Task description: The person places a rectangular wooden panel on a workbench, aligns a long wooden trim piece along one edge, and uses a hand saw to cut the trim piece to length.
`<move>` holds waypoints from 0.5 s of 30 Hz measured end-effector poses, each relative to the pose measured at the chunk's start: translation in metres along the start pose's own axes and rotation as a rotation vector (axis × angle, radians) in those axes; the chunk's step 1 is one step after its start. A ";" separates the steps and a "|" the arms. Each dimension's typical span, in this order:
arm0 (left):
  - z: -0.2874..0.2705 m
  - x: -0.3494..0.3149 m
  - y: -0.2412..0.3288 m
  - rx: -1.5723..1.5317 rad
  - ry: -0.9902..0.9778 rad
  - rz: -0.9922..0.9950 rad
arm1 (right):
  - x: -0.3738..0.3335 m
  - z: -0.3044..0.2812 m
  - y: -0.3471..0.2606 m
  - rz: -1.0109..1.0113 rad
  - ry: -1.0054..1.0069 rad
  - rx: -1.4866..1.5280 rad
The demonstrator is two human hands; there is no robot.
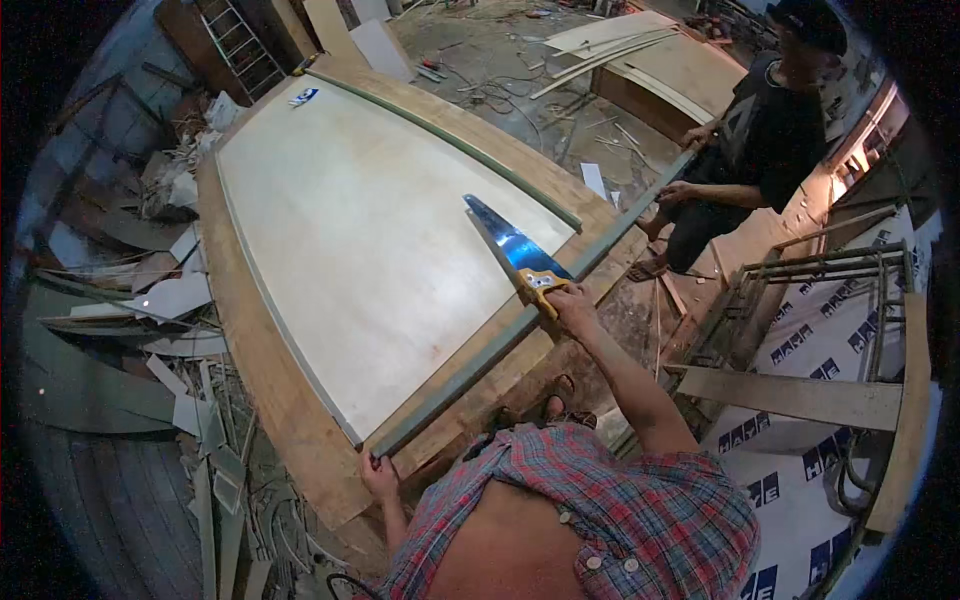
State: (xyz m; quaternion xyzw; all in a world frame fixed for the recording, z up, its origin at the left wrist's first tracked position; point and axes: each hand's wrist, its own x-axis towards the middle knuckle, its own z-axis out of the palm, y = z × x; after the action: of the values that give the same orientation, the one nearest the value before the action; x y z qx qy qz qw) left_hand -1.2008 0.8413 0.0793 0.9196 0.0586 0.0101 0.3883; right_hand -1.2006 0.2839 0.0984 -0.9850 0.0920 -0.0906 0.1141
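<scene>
My right hand (574, 306) is closed round the yellow handle of a hand saw (507, 240). The saw's shiny blade slants up and left, over the near right part of a large white panel (370, 240). A long grey-green strip (470, 358) lies across the panel's near end and runs under the saw handle. My left hand (380, 474) has its fingers closed on the strip's near left end. At the far right a co-worker (770, 130) has both hands on the other end of the strip.
The panel lies on a wooden board (245, 350); a green strip (440, 135) runs along its far right side. Offcuts (180, 300) are heaped at left. Cables (510, 95) cross the floor behind. More sheets (680, 70) stand beyond; a metal frame (830, 270) stands at right.
</scene>
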 end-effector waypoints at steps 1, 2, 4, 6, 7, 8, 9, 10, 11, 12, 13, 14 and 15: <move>0.005 -0.003 0.000 -0.031 0.057 -0.050 | 0.006 0.001 -0.002 -0.061 0.118 0.003; 0.010 -0.005 0.000 -0.061 0.112 -0.099 | 0.007 0.001 -0.002 -0.064 0.122 0.007; 0.014 -0.005 -0.002 -0.081 0.098 -0.153 | 0.004 -0.001 0.001 -0.049 0.027 -0.007; 0.017 -0.006 -0.010 -0.129 0.133 -0.224 | 0.007 -0.008 -0.003 -0.079 0.031 0.010; 0.018 -0.005 -0.008 -0.128 0.132 -0.226 | 0.008 -0.010 -0.001 -0.101 0.035 0.019; 0.019 -0.003 -0.006 -0.186 0.140 -0.196 | 0.008 -0.009 0.002 -0.102 0.031 0.018; 0.019 -0.001 -0.004 -0.245 0.149 -0.166 | 0.009 -0.006 0.005 -0.129 0.036 -0.032; 0.020 0.001 -0.002 -0.245 0.148 -0.171 | 0.010 -0.004 0.008 -0.157 0.041 -0.083; 0.021 0.003 0.000 -0.222 0.148 -0.183 | 0.012 -0.004 0.012 -0.159 0.036 -0.086; 0.019 0.002 0.000 -0.199 0.156 -0.202 | 0.016 -0.002 0.013 -0.189 0.030 -0.113; 0.019 0.001 0.000 -0.201 0.161 -0.215 | 0.018 -0.003 0.013 -0.219 0.024 -0.140; 0.018 0.001 -0.001 -0.190 0.168 -0.186 | 0.020 -0.005 0.013 -0.230 0.017 -0.143; 0.017 0.001 -0.001 -0.180 0.175 -0.157 | 0.021 -0.006 0.012 -0.235 -0.011 -0.133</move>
State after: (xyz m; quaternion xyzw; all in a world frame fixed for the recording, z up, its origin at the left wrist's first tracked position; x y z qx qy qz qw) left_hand -1.1986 0.8295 0.0667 0.8693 0.1628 0.0653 0.4621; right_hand -1.1838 0.2664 0.1048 -0.9949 -0.0186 -0.0918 0.0379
